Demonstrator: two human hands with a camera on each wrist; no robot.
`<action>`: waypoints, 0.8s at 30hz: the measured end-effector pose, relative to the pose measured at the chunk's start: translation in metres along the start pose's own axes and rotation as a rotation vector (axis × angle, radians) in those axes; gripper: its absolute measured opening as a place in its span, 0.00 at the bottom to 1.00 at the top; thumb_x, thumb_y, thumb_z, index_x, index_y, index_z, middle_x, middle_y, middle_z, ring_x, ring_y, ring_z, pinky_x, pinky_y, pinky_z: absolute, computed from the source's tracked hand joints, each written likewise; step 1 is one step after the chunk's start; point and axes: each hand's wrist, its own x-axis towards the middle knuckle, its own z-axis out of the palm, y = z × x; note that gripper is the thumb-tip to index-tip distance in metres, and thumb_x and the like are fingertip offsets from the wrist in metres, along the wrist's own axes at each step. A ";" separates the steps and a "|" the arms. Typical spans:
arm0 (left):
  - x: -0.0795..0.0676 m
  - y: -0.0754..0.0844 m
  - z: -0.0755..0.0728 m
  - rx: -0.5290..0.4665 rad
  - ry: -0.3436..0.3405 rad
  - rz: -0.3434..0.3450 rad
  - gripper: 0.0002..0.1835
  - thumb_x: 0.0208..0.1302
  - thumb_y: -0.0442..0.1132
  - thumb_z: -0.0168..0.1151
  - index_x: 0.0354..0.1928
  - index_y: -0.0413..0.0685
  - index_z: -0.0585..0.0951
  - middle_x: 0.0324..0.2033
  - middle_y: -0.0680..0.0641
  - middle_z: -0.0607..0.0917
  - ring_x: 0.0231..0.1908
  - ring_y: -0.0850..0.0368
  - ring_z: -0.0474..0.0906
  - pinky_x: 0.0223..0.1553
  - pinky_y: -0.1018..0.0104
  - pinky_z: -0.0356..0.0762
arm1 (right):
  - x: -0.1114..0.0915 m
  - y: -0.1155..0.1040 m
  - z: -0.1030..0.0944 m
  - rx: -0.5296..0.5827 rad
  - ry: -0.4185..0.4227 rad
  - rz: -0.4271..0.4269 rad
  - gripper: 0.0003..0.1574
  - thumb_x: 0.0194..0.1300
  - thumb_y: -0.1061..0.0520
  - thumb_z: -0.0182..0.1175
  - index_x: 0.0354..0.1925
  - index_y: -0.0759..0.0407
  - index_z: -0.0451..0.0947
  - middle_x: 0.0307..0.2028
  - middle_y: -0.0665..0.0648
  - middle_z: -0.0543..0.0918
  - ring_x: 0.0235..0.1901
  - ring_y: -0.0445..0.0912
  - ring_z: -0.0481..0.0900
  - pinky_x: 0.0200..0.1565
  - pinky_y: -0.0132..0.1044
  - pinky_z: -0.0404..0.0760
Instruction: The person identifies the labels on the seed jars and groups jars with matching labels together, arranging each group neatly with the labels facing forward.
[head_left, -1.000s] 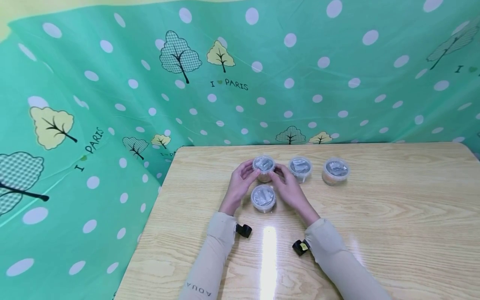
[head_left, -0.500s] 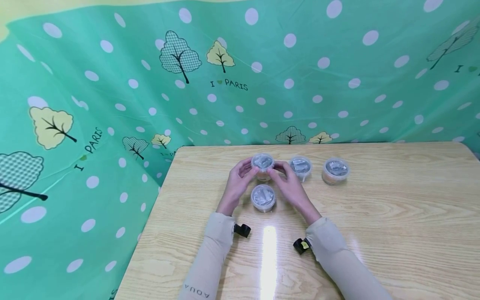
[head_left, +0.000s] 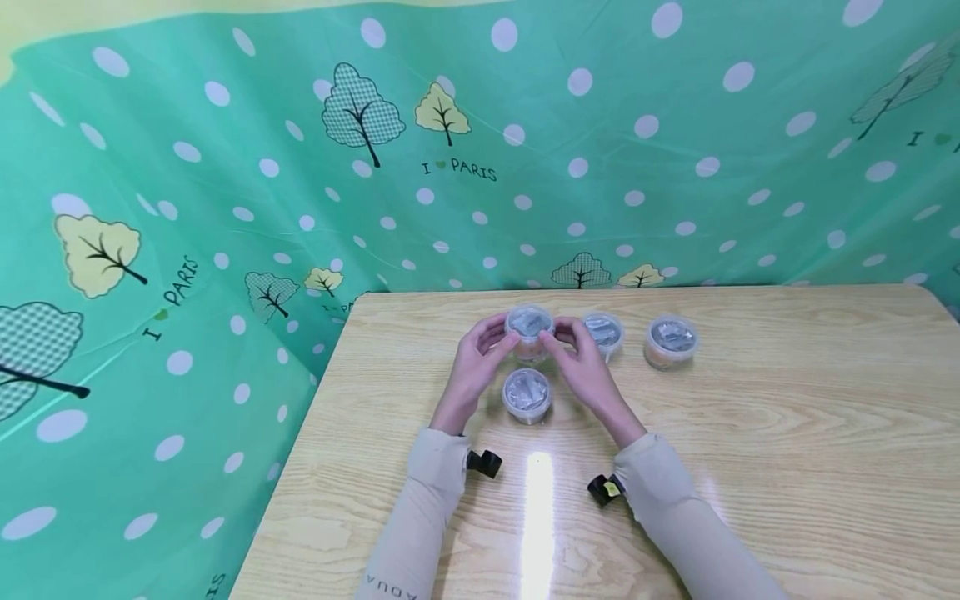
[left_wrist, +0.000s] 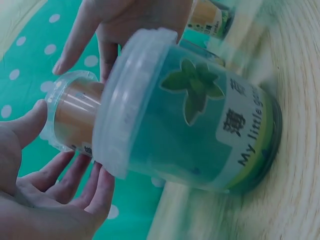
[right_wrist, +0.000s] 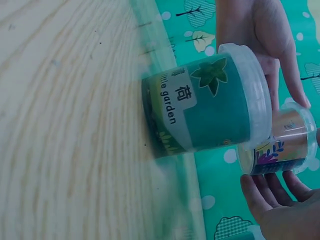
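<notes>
Between both hands, an orange lidded plastic cup (head_left: 531, 343) is held upright above the table. My left hand (head_left: 476, 362) grips its left side, thumb near the lid rim. From the right, my right hand (head_left: 587, 372) holds it the same way. Through the clear lid a grey packet shows. Nearer to me stands a green lidded cup (right_wrist: 220, 105), its label showing a mint leaf and "little garden". That cup (left_wrist: 195, 110) fills the middle of the left wrist view and partly hides the held one (left_wrist: 77, 117).
Right of the held cup, another lidded cup (head_left: 603, 331) stands close behind my right fingers. Farther right is one more lidded cup (head_left: 671, 343) on the wooden table (head_left: 787, 433). A green dotted curtain (head_left: 637, 167) hangs along the back and left edges.
The held cup has risen slightly, and both hands have moved a little with it. The other cups have not moved.
</notes>
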 end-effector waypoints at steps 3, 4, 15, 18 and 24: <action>-0.003 0.004 0.001 -0.003 -0.007 0.006 0.27 0.67 0.45 0.65 0.65 0.46 0.73 0.60 0.44 0.79 0.60 0.50 0.75 0.64 0.58 0.73 | -0.002 -0.003 -0.001 -0.005 0.005 -0.009 0.33 0.73 0.46 0.56 0.65 0.66 0.64 0.63 0.66 0.71 0.64 0.58 0.70 0.68 0.52 0.70; -0.004 0.005 0.001 -0.005 -0.007 0.007 0.27 0.67 0.45 0.65 0.65 0.45 0.73 0.60 0.44 0.79 0.60 0.50 0.75 0.64 0.58 0.73 | -0.003 -0.004 -0.001 -0.004 0.004 -0.012 0.33 0.73 0.46 0.57 0.65 0.66 0.64 0.63 0.66 0.71 0.64 0.58 0.70 0.68 0.52 0.70; -0.015 0.020 0.006 -0.050 -0.001 0.009 0.25 0.67 0.43 0.65 0.64 0.46 0.74 0.59 0.44 0.79 0.60 0.51 0.75 0.64 0.58 0.74 | -0.011 -0.017 -0.009 0.007 -0.032 -0.036 0.32 0.72 0.47 0.59 0.63 0.66 0.66 0.60 0.66 0.73 0.62 0.56 0.72 0.66 0.50 0.73; -0.018 0.023 0.008 -0.060 -0.004 0.012 0.25 0.67 0.43 0.65 0.63 0.45 0.74 0.59 0.44 0.79 0.60 0.51 0.75 0.64 0.59 0.74 | -0.014 -0.020 -0.011 0.012 -0.035 -0.032 0.32 0.72 0.47 0.59 0.63 0.66 0.66 0.60 0.65 0.73 0.62 0.55 0.72 0.66 0.49 0.72; -0.026 0.030 0.011 -0.082 0.003 0.016 0.24 0.67 0.41 0.65 0.63 0.44 0.74 0.59 0.43 0.79 0.60 0.50 0.75 0.64 0.58 0.74 | -0.020 -0.026 -0.013 0.007 -0.049 -0.034 0.33 0.73 0.47 0.58 0.65 0.65 0.64 0.61 0.64 0.72 0.62 0.55 0.71 0.67 0.49 0.72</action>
